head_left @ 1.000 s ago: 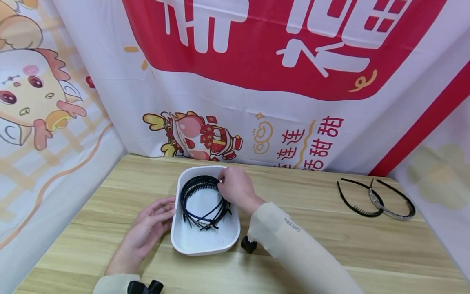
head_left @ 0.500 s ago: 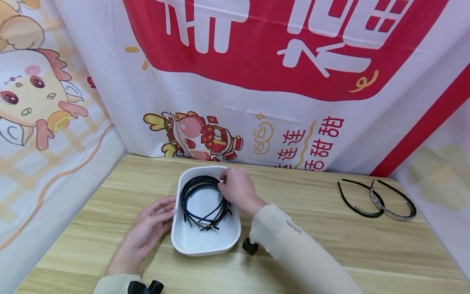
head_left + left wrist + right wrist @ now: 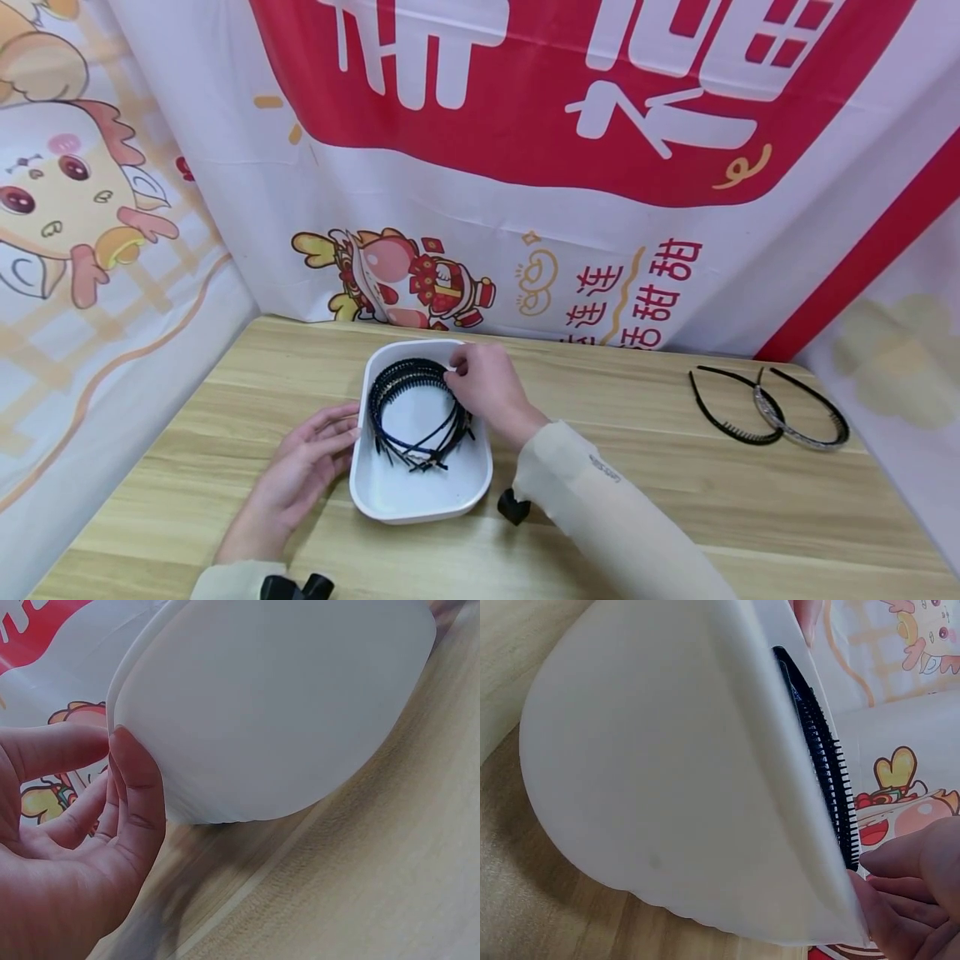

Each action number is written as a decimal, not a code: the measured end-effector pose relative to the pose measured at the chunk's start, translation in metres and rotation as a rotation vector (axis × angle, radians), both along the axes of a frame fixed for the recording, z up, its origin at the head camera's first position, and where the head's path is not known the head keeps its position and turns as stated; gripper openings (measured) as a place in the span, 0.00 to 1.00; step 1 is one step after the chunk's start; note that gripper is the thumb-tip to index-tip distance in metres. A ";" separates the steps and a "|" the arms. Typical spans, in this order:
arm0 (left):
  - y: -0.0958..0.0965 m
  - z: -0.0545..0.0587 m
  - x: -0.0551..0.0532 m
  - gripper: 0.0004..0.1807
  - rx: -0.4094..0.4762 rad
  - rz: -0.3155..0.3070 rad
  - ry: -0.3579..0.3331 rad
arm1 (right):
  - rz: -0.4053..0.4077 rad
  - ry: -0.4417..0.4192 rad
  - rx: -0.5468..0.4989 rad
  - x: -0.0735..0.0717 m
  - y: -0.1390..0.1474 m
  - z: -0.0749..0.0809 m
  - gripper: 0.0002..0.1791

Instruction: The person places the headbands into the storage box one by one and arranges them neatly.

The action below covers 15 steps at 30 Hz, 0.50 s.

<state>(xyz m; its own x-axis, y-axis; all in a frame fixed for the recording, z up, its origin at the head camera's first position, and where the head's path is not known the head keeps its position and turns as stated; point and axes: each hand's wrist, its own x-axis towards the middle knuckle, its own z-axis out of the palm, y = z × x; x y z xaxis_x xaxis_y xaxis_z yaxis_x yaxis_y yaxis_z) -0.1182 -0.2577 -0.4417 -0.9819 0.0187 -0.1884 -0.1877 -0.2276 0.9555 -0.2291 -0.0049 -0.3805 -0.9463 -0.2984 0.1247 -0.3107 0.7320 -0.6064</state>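
A white plastic tub holds a stack of black toothed headbands, lying as a ring toward its far end. My right hand reaches over the far right rim and pinches the headbands at the ring's upper right; in the right wrist view the thumb and index finger meet at their end. Beside the tub's left wall is my left hand, its fingertips touching the rim from outside with relaxed fingers. How many headbands the right fingers hold is hidden.
Two more headbands overlap at the table's far right: a plain black toothed headband and a glittery silver one. The wooden table ends against a printed cloth backdrop. Black wrist camera mounts sit at both wrists.
Almost nothing has moved. My right forearm and wrist have shifted very slightly to the right, with the fingers staying at the headbands; the left hand stays at the tub.
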 end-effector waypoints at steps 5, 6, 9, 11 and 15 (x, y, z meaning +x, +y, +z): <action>0.000 0.000 -0.001 0.19 0.001 0.003 -0.003 | -0.004 -0.009 -0.069 0.001 0.003 -0.001 0.09; 0.000 0.000 -0.001 0.19 0.001 0.003 -0.003 | -0.008 -0.013 -0.082 0.001 0.003 -0.001 0.09; 0.000 0.000 -0.001 0.19 -0.001 0.004 -0.004 | -0.013 -0.022 -0.132 0.001 0.006 -0.002 0.10; 0.000 0.000 -0.001 0.19 -0.003 0.005 -0.006 | -0.016 -0.035 -0.172 0.001 0.008 -0.002 0.10; 0.000 0.000 -0.001 0.19 -0.005 0.006 -0.012 | -0.019 -0.059 -0.255 0.002 0.014 -0.003 0.11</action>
<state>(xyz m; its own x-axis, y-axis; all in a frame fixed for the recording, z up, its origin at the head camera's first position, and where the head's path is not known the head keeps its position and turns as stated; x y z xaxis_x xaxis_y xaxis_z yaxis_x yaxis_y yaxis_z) -0.1196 -0.2577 -0.4417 -0.9798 0.0115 -0.1999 -0.1973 -0.2242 0.9544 -0.2274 0.0087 -0.3832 -0.9592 -0.2467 0.1382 -0.2573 0.5583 -0.7887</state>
